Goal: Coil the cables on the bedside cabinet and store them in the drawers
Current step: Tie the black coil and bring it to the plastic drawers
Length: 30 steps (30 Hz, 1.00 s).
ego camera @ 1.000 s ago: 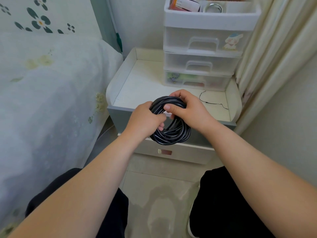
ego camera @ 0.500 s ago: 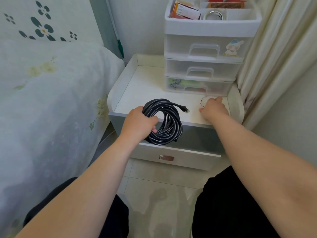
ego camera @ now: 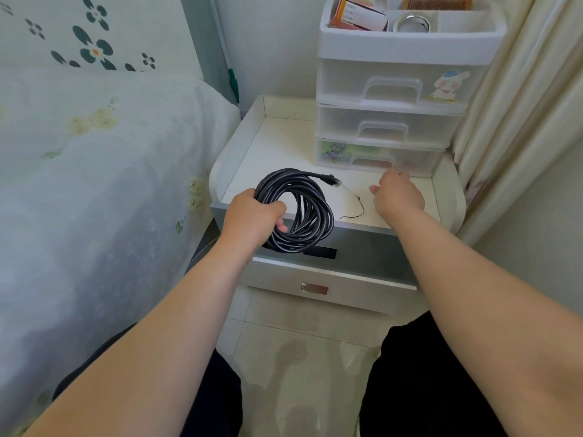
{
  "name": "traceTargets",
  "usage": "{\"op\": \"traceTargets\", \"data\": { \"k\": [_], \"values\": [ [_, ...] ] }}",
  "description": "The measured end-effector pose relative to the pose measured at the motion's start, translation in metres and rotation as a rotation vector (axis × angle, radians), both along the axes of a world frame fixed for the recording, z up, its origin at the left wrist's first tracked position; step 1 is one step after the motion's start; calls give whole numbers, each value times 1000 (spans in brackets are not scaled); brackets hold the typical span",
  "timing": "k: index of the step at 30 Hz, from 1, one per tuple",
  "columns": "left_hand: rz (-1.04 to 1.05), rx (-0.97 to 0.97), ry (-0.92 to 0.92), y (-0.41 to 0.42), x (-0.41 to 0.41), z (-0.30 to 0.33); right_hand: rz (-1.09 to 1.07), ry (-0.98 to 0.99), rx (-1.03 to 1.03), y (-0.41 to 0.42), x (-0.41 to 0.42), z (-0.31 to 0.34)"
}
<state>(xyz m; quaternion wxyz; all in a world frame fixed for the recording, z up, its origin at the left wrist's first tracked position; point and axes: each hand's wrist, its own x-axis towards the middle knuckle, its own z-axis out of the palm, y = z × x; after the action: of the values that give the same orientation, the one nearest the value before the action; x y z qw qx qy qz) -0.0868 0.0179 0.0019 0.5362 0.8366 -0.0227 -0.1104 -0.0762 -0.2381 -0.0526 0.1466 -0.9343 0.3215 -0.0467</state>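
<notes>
My left hand (ego camera: 255, 217) is shut on a coiled black network cable (ego camera: 312, 209), holding it over the front edge of the white bedside cabinet (ego camera: 284, 152). The cable's plug (ego camera: 332, 180) sticks out to the right at the top of the coil, and a black strap (ego camera: 320, 252) hangs below it. My right hand (ego camera: 399, 195) hovers over the cabinet top, thumb apart, fingertips close to the bottom drawer (ego camera: 378, 159) of a clear plastic drawer unit (ego camera: 388, 121). Nothing shows in that hand. A thin black wire (ego camera: 359, 208) lies loose on the cabinet, just left of my right hand.
The cabinet's own drawer (ego camera: 347, 288) below is closed. A tray on top of the drawer unit holds boxes and small items (ego camera: 359, 14). A bed (ego camera: 94, 184) presses against the cabinet's left side, and a curtain (ego camera: 520, 121) hangs on the right. My knees are below, over tiled floor.
My right hand let go of the coil and moved right and back toward the drawer unit. My left hand keeps the coil, now raised with its plug free.
</notes>
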Motion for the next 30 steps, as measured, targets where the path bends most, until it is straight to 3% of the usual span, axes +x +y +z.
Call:
{"op": "traceTargets", "data": {
  "k": [5, 8, 11, 15, 21, 24, 28, 30],
  "values": [
    [-7, 17, -13, 5, 0, -3, -122, 11, 89, -17, -9, 8],
    [2, 17, -17, 8, 2, -5, 12, 88, 172, -18, -10, 3],
    [15, 3, -13, 10, 2, -6, 153, 14, 214, -8, -4, -8],
    [20, 10, -6, 9, 3, -6, 298, 71, 76, 7, 9, -15],
    [23, 15, -11, 8, 6, -7, 285, 107, -102, 25, 20, -18],
    [44, 0, -12, 10, 8, -9, 189, -43, 88, 26, 17, -4],
    [110, -45, -34, 10, 10, -10, 57, -514, 546, 30, -5, 56],
    [138, -36, -49, 9, 9, -9, 80, -642, 694, 37, -26, 82]
  ]
}}
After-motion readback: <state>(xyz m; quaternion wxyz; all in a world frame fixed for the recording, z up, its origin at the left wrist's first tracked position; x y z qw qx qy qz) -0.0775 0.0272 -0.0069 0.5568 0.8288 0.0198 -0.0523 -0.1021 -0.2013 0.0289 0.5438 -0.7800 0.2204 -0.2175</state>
